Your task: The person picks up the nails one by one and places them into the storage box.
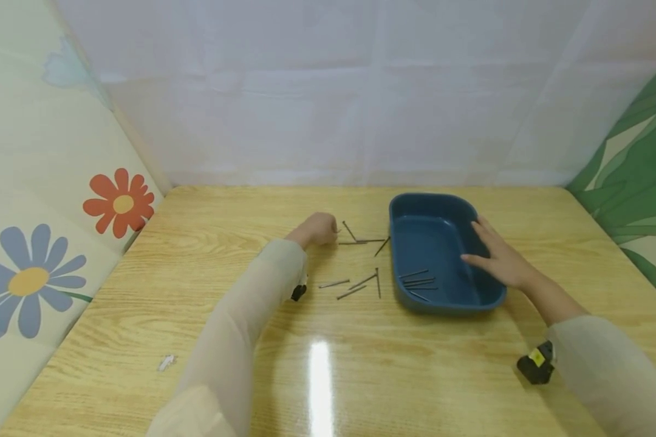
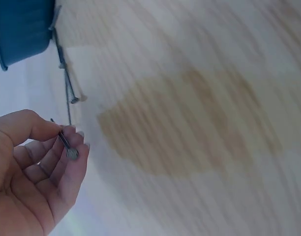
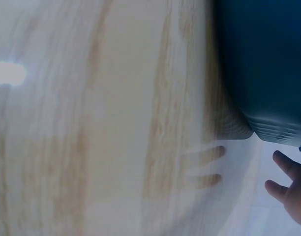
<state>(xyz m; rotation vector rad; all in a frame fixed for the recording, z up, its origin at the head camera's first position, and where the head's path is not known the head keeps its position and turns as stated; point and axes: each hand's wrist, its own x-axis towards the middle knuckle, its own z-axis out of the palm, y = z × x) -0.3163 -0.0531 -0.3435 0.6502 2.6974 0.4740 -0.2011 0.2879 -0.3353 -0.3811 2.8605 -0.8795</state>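
Observation:
Between thumb and fingers my left hand (image 2: 40, 172) pinches a nail (image 2: 67, 143), its round head toward the camera in the left wrist view. In the head view that hand (image 1: 319, 229) is just left of several loose nails (image 1: 352, 243), and the pinched one is hard to make out. A blue plastic tray (image 1: 443, 309) stands right of them, with several nails (image 1: 420, 280) in its near left corner. My right hand (image 1: 500, 258) lies at the tray's right rim with fingers spread, thumb reaching over the inside. Only some of its fingers (image 3: 283, 167) show in the right wrist view.
More nails (image 1: 355, 285) lie on the wooden table (image 1: 224, 230) left of the tray. A small white scrap (image 1: 166, 362) is at the near left. A white cloth (image 1: 306, 109) hangs behind the table, and flower-printed panels (image 1: 27, 152) flank it.

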